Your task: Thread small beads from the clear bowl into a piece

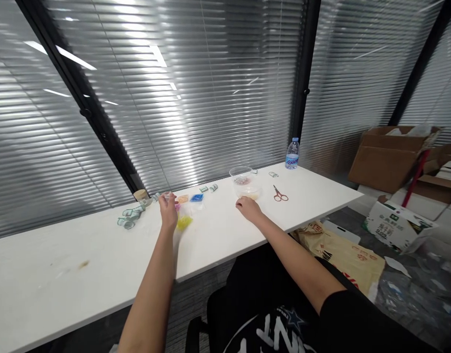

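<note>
My left hand (pixel 169 210) is raised over the table, its fingertips pinched on something small and pale that I cannot make out. Around it lie small clear packets: a yellow one (pixel 184 223), a pink one (pixel 177 207) partly hidden by the hand, an orange one (pixel 183 199) and a blue one (pixel 197 197). My right hand (pixel 249 208) rests on the table with curled fingers, close to a clear item with pale beige contents (pixel 252 195); whether it grips anything is hidden. Just behind stands a clear plastic bowl (pixel 241 171) with reddish bits inside.
Orange-handled scissors (pixel 280 195) lie right of the bowl. A water bottle (pixel 292 154) stands at the far right corner. Several crumpled green-white wrappers (pixel 129 217) lie at the left beside a tan round object (pixel 140 194). Cardboard boxes (pixel 389 157) are off to the right.
</note>
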{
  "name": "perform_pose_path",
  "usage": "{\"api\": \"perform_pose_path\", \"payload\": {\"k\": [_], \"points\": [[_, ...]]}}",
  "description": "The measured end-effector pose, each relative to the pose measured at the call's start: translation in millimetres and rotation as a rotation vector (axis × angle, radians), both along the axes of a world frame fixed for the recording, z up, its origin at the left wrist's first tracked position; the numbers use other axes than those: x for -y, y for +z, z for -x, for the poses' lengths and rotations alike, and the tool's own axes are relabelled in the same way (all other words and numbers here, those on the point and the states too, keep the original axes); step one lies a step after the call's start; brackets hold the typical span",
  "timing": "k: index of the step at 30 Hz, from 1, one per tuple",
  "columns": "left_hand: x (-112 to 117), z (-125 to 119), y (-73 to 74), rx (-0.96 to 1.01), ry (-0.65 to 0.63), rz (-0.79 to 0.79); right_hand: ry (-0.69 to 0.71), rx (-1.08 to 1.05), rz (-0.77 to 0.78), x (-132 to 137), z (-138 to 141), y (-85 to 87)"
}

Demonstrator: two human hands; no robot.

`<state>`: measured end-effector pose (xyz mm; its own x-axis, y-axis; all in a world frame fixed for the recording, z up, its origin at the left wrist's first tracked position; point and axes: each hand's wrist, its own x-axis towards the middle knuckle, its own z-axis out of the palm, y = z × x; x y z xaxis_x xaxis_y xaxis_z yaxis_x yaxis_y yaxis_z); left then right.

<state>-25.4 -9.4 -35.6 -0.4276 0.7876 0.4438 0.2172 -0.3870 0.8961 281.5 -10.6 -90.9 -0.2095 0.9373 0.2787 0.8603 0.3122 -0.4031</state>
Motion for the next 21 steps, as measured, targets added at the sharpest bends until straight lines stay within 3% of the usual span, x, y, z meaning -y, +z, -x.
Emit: {"api": "perform_pose_path", "payload": {"k": [6, 13, 21], "points": [[8, 18, -9.9, -0.123, -0.049, 0.014, 0.133, -0.057, -0.006, 24, -4, 6.0], [21, -6, -18.1, -0.396, -0.245, -0.004, 0.328, -0.142, 0.009, 68, -4, -1.4], [35, -25, -19.0, -0.618, -0.390, -0.009, 0.401, -0.194, -0.026, 70, -4, -4.1]]}}
